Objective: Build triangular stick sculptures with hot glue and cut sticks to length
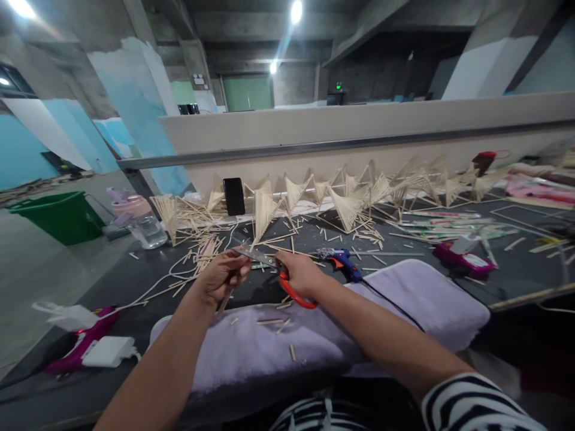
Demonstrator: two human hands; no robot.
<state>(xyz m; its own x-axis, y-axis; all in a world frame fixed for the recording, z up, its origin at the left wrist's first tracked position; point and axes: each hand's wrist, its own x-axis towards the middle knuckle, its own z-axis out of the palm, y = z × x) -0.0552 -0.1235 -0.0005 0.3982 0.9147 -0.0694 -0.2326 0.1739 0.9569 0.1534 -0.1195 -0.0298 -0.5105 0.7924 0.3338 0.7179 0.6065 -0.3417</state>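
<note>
My right hand (299,274) is closed round the red handles of a pair of scissors (296,294), whose blades point left toward my other hand. Pinched in the fingers of my left hand (224,275) is a thin wooden stick (224,301), its lower end sticking out below the palm. The blade tips lie close to those left fingertips; whether they touch the stick I cannot tell. Below both hands a lilac cushion (269,353) carries a few short stick pieces. A blue glue gun (344,263) rests on the table just right of my right hand.
Twisted stick models (350,206) line the back of the dark table (108,281). Loose sticks lie scattered before them. A black phone (234,196) stands upright, a water bottle (146,224) at left. Purple power strips (85,344) with cords flank the cushion. A green bin (63,218) stands beyond.
</note>
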